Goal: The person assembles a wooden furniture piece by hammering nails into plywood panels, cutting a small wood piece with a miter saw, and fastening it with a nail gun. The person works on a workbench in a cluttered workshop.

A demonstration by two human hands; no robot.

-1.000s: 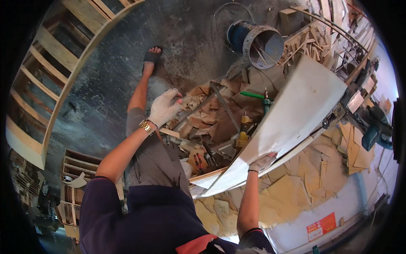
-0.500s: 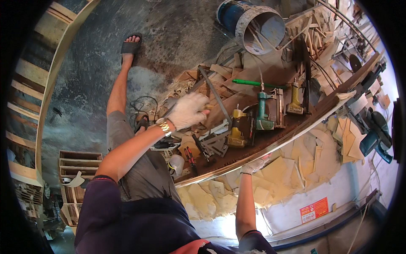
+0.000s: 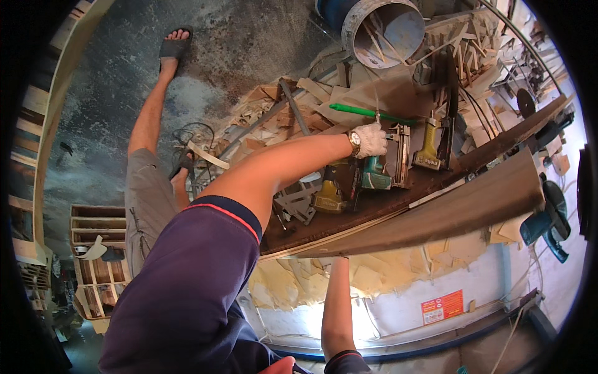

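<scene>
My left hand, in a pale work glove with a watch at the wrist, is closed around the upper part of a green nail gun. The gun rests on a dark brown work surface, its metal magazine on the right. A yellow nail gun lies to its left and another yellow nail gun to its right. Along the near side, a long curved brown board shows its broad face, tilted. My right forearm reaches up to the board's lower edge; the right hand is hidden behind it.
A green rod lies behind the tools. Wood scraps and a bucket on its side are farther back. A teal power tool is at the far right. A wooden shelf unit stands at lower left; a curved wooden frame runs along the left.
My left hand has swung right from over the scraps onto the green nail gun. The long board has turned from its thin edge to its wide face, covering my right hand.
</scene>
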